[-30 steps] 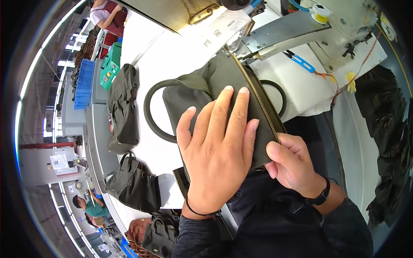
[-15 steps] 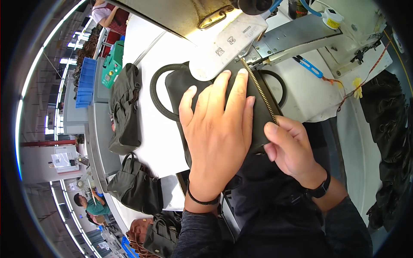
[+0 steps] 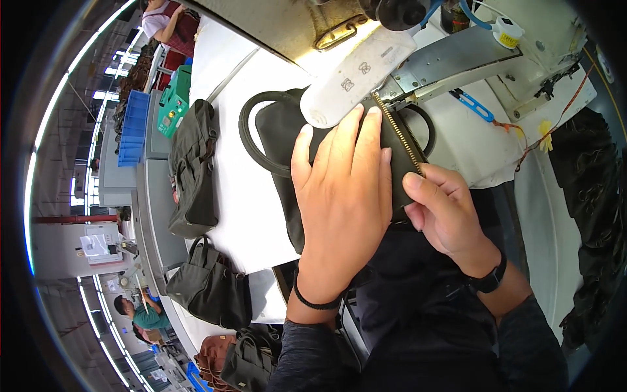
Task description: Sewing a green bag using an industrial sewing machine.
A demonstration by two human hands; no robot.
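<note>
A dark olive-black handbag (image 3: 269, 125) with rounded loop handles lies beneath the sewing machine's white cover (image 3: 356, 81). Along its opening runs a brass-toothed zipper (image 3: 400, 134), whose far end reaches the metal presser area under the machine head. My left hand (image 3: 343, 196) rests flat on the bag, fingers stretched out and pointing at the machine. At the near end of the zipper, my right hand (image 3: 450, 215) pinches the zipper and bag edge between thumb and fingers. The needle is hidden behind the white cover.
More dark bags (image 3: 194, 170) sit on the left of the white table, with a brown bag (image 3: 214, 353) lower down. A blue thread snipper (image 3: 473, 104) lies right of the machine arm. Dark pieces (image 3: 591, 222) hang at the right. Other people work at far left.
Both hands and the bag have edged slightly farther toward the machine. The view has shifted a little. My right hand keeps its pinch; my left stays flat.
</note>
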